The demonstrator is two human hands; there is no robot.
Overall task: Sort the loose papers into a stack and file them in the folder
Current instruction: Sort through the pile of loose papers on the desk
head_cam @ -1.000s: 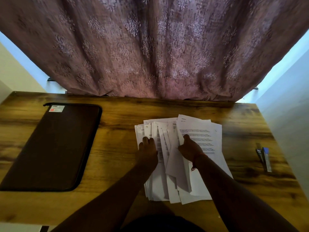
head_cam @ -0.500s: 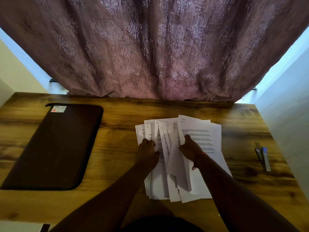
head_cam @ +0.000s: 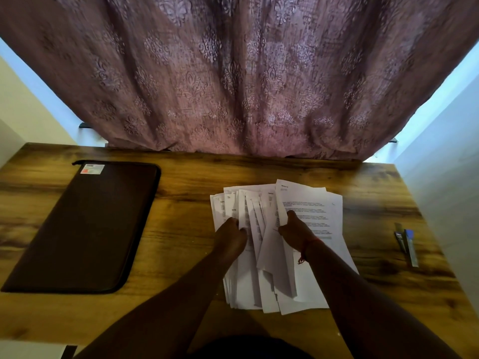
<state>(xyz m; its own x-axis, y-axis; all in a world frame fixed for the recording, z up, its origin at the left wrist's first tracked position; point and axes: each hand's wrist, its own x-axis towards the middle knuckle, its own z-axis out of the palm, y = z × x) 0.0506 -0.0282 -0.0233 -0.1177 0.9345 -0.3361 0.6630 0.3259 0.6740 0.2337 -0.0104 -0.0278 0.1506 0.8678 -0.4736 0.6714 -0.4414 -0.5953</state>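
curtain (head_cam: 233,73) hangs at far side | wooden table (head_cam: 181,208) below it | dark folder (head_cam: 85,226) lies closed at left, well apart from papers | loose papers (head_cam: 311,203) fanned at centre-right | left hand (head_cam: 230,235) curls on left sheets | right hand (head_cam: 294,229) pinches a right sheet | pens (head_cam: 407,244) far right

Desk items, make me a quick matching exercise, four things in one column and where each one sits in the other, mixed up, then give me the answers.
Things:
1. folder
2. papers
3. pens
4. curtain

Places:
A. right edge of the desk
B. hanging behind the desk
C. closed, flat at the left
D. fanned out in the middle, under both hands

Pairs: 1-C, 2-D, 3-A, 4-B
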